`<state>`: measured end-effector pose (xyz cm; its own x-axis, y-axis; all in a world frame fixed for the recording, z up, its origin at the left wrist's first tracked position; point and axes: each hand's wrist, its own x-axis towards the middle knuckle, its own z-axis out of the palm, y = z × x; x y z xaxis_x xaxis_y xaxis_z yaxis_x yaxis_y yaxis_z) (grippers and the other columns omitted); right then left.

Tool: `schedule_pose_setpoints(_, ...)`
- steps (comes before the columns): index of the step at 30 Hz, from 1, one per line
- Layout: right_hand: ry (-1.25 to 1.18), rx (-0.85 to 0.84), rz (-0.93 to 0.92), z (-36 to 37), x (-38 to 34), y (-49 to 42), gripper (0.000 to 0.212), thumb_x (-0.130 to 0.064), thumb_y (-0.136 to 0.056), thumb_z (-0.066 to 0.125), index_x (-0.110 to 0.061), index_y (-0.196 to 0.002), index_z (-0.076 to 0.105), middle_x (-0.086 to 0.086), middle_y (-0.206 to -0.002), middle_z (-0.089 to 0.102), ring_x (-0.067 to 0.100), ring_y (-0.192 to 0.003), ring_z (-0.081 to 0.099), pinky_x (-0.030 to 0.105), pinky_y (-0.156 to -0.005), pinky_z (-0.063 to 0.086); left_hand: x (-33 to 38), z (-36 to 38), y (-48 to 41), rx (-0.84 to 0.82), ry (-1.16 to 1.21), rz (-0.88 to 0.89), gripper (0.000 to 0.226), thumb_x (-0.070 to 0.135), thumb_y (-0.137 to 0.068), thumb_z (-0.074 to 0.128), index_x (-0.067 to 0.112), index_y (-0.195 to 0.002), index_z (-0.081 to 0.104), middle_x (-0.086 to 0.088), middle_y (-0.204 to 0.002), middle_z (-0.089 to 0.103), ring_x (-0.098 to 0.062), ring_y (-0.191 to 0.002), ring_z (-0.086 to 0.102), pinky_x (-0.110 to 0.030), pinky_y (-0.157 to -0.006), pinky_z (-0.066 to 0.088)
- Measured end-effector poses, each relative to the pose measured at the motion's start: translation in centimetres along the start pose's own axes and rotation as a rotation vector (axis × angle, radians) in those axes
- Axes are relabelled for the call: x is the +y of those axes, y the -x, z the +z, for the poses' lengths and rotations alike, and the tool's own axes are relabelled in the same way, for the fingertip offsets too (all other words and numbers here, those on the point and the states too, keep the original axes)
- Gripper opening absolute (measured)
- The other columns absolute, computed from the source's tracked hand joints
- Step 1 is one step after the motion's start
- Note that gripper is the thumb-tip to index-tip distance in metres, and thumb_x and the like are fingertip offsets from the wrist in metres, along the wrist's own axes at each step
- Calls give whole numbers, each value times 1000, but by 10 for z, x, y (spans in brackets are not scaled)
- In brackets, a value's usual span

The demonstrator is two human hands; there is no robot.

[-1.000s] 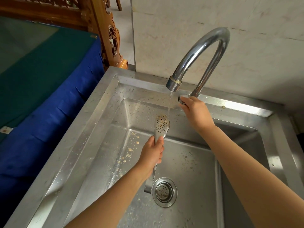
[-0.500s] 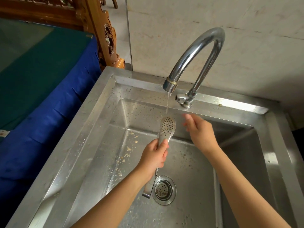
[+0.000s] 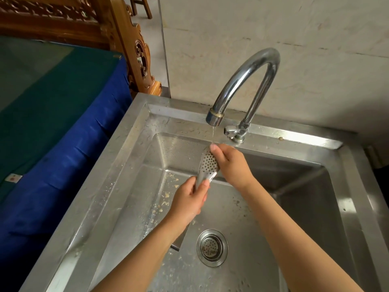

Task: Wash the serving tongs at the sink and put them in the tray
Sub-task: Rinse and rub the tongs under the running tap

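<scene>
In the head view, the serving tongs (image 3: pixel 208 163) are held over the basin of a steel sink (image 3: pixel 117 165), with the perforated spoon-shaped head pointing up toward the spout and the handle end slanting down past the left wrist toward the drain strainer (image 3: pixel 212 247). The left hand (image 3: pixel 189 201) grips the tongs just below the perforated head, and its fingers (image 3: pixel 205 184) are curled round the narrow neck with the thumb lying on the metal. The right hand (image 3: pixel 231 163) comes in from the right, and its fingers (image 3: pixel 216 151) are bent over the top and right edge of the perforated head, clamped on it. A thin stream of water (image 3: pixel 213 135) falls from the curved chrome faucet (image 3: pixel 248 81) and lands where the right fingertips meet the tip of the tongs. The tap handle (image 3: pixel 230 130) sits at the base of the faucet on the back ledge of the sink.

Pale food crumbs (image 3: pixel 166 194) are scattered on the basin floor to the left of the hands, and water droplets speckle the steel. To the left of the sink lies a blue cloth (image 3: pixel 63 154), with carved wooden furniture (image 3: pixel 134 49) behind it. A pale wall (image 3: pixel 294 28) rises behind the faucet.
</scene>
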<state>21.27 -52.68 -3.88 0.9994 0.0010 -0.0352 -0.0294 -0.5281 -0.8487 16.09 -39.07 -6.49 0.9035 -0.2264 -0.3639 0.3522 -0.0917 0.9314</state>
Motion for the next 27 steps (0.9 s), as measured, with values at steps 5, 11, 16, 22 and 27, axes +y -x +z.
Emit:
schedule_pose_setpoints(5,-22,-212,-10,1,-5,-2,33,-31,-73,76,-21,-91,50,-11,-76,52,-1,-69,49,7,-60,41,0,-9,-2,67,-52,37,30,32,-92,49,4,-85,54,4,-57,46,-4,-39,36,-19,-40,28)
schedule_pose_setpoints(11,-32,63,-3,10,-15,-7,47,-39,-95,43,-10,-59,39,1,-53,35,15,-51,32,27,-52,30,3,-13,-3,19,-28,51,35,35,-90,52,0,-86,52,5,-56,47,-5,-41,35,-18,-40,29)
schedule_pose_setpoints(16,7,-168,-18,1,-12,-3,31,-35,-87,60,-5,-90,55,-2,-68,54,9,-60,48,23,-60,42,2,-14,-4,10,27,6,26,33,-91,50,9,-84,54,3,-59,49,-3,-39,35,-17,-38,28)
schedule_pose_setpoints(22,76,139,-11,-1,-16,-7,43,-37,-94,47,-13,-59,41,3,-53,47,25,-53,50,33,-54,41,2,-11,-6,127,-410,269,22,31,-87,57,12,-96,50,2,-63,47,-10,-50,41,-24,-49,32)
schedule_pose_setpoints(27,20,232,37,3,-20,-4,57,-42,-97,33,-12,-49,32,4,-46,40,21,-46,40,34,-51,34,-14,-7,4,296,-678,369,20,30,-92,46,12,-97,54,2,-57,46,-25,-55,51,-29,-51,30)
